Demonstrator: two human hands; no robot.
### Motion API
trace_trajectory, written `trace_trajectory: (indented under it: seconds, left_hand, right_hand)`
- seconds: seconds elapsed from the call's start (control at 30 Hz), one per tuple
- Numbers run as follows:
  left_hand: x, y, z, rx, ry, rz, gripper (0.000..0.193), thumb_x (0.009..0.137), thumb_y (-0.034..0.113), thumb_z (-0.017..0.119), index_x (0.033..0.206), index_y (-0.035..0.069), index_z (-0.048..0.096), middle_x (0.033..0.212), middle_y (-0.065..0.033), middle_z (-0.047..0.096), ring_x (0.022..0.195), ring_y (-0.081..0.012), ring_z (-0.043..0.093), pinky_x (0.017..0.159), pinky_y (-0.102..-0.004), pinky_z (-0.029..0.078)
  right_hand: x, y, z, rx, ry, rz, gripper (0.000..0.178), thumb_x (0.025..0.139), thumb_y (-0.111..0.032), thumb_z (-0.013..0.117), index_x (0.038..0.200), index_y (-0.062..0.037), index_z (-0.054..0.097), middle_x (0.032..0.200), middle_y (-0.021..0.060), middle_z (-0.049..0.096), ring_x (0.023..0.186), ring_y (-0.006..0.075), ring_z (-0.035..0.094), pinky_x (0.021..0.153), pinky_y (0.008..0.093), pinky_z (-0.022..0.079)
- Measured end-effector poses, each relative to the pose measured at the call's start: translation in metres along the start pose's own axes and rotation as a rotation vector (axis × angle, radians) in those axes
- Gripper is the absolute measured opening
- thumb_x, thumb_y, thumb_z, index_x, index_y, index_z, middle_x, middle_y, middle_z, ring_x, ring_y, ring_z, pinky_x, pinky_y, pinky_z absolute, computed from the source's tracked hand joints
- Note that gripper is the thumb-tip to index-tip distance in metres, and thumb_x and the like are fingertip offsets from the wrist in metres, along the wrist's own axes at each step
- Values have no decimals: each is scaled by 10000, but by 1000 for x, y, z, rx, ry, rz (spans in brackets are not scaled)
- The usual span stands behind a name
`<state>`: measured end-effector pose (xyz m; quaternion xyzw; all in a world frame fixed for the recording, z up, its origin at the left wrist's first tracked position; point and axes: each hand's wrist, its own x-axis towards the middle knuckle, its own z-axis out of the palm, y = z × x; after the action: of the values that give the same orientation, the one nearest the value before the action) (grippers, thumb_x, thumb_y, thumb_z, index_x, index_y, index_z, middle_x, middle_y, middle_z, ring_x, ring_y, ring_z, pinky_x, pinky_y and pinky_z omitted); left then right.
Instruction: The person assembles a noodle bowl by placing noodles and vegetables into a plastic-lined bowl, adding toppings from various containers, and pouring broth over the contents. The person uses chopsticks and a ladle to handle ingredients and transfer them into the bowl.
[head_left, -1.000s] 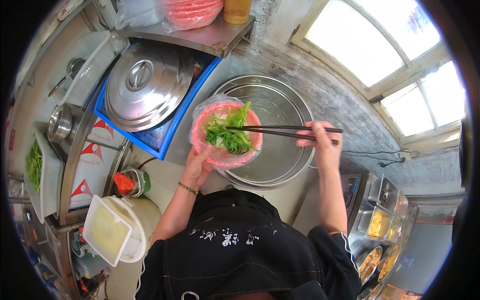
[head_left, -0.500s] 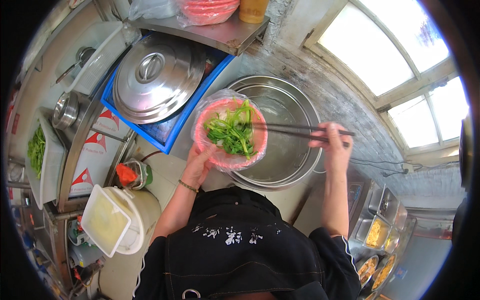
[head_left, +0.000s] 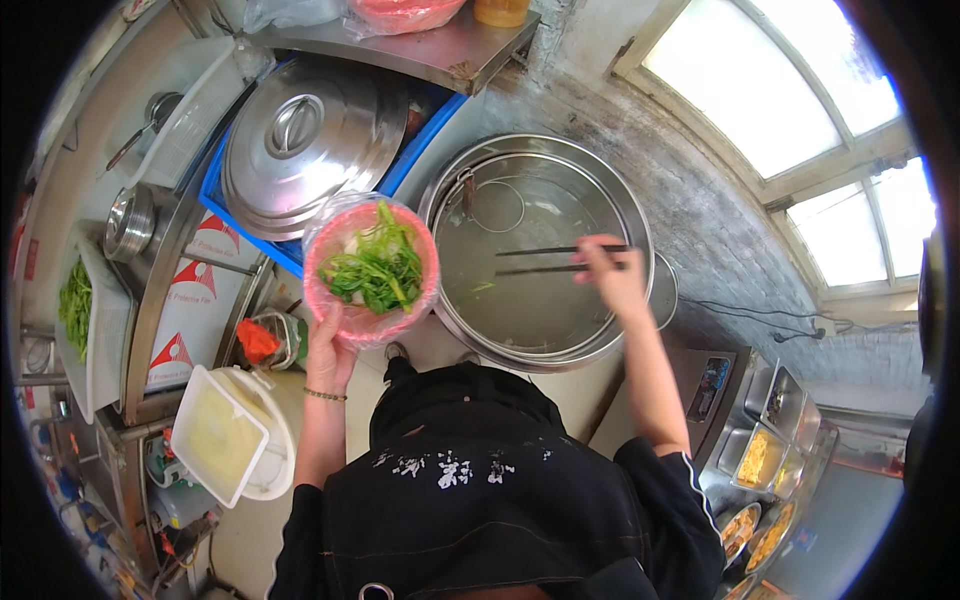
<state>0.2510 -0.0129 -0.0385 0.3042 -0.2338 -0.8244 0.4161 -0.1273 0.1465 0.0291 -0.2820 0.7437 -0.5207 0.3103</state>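
bowl [head_left: 371, 270] of greens left of the pot [head_left: 540, 250] (chopsticks [head_left: 550, 260] over it), lid [head_left: 305, 140] behind.

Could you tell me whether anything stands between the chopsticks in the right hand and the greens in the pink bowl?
Nothing visible does. The chopsticks, held by the right hand, hang over the water of the large steel pot. The pink bowl of greens, held by the left hand, sits beside the pot's left rim, with only open air between.

pink bowl [head_left: 371, 268] of greens, black chopsticks [head_left: 545, 260] level
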Motion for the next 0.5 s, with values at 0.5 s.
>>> trace_trajectory:
  seconds: [0.5]
  left_hand:
    - [-18, 4, -29, 66, 80, 0, 318, 947, 193, 638, 1192, 25, 524, 1049, -99, 645, 961, -218, 649, 854, -387, 548]
  right_hand:
    - [55, 104, 57, 266, 117, 159, 293, 965, -212, 596, 919, 75, 629, 740, 186, 680, 519, 229, 656, 476, 318, 573]
